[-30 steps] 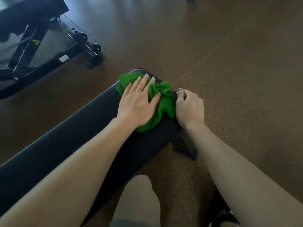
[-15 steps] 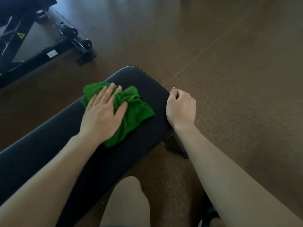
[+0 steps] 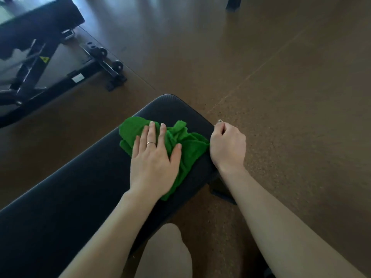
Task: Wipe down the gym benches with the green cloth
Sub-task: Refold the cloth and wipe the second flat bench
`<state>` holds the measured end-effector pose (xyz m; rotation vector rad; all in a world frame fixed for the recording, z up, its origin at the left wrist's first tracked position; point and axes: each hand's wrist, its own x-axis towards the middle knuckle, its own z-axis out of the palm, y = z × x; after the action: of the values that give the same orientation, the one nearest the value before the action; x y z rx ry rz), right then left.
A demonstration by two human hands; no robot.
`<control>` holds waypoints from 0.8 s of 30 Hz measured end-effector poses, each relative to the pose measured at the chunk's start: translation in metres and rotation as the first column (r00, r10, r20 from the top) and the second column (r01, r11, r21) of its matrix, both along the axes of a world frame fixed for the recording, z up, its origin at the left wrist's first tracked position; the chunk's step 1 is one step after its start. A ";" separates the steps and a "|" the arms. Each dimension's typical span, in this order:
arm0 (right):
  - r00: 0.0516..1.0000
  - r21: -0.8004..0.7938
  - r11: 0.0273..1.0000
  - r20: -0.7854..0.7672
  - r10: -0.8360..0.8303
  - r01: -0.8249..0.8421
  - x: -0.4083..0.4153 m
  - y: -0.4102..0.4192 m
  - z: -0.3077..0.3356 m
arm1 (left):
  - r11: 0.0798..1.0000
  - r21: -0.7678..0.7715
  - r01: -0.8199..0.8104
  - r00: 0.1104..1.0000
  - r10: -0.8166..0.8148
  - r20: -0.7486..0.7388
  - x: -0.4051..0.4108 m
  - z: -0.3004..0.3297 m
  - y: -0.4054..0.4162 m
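Observation:
A crumpled green cloth (image 3: 190,145) lies on the black padded bench (image 3: 80,187), near its far right end. My left hand (image 3: 154,163) presses flat on the cloth, fingers spread, a ring on one finger. The cloth's right edge reaches my right hand (image 3: 227,147), which is curled over the end edge of the bench pad, fingers closed around it. Part of the cloth is hidden under my left palm.
A second black bench (image 3: 40,21) on a black metal frame with small wheels (image 3: 118,65) stands at the upper left. Brown speckled floor (image 3: 281,97) surrounds both. My knee (image 3: 164,253) shows at the bottom, and the bench's foot (image 3: 222,193) sits under my right wrist.
My left hand slid the cloth left along the pad, then back right toward the bench end. The right hand stayed on the end edge.

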<state>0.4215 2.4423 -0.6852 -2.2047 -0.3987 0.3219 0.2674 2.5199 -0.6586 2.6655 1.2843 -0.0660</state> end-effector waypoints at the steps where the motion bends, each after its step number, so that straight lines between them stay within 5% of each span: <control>1: 1.000 0.004 1.000 0.003 -0.005 0.005 0.000 0.000 0.000 | 1.000 0.008 0.008 1.000 -0.008 0.001 0.004 -0.002 0.007; 9: 0.994 0.121 0.993 -0.111 0.021 -0.007 0.004 -0.001 0.004 | 0.999 0.046 -0.013 1.000 0.012 0.028 0.110 -0.010 0.081; 12: 0.963 0.166 0.986 -0.271 0.015 0.031 0.004 -0.002 0.003 | 0.998 0.065 0.000 0.999 0.003 -0.042 0.132 -0.007 0.086; 15: 0.853 0.223 0.965 -0.522 -0.004 0.141 0.009 0.001 0.005 | 0.994 0.071 0.081 0.997 -0.080 -0.013 0.135 -0.004 0.067; 20: 0.439 0.376 0.814 -0.883 0.169 0.443 0.039 -0.026 0.007 | 0.944 0.071 0.323 0.937 -0.330 0.117 0.110 -0.007 -0.011; 22: 0.398 0.403 0.814 -0.887 0.234 0.418 0.042 -0.042 0.009 | 0.910 0.101 0.401 0.899 -0.412 0.148 0.096 -0.008 -0.039; 24: 0.466 0.377 0.870 -0.861 0.203 0.318 0.042 -0.046 0.013 | 0.871 0.150 0.467 0.867 -0.484 0.115 0.083 -0.009 -0.053</control>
<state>0.4637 2.3967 -0.6721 -1.2528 0.1975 1.1433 0.3500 2.4667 -0.6675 2.9594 0.5750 0.1468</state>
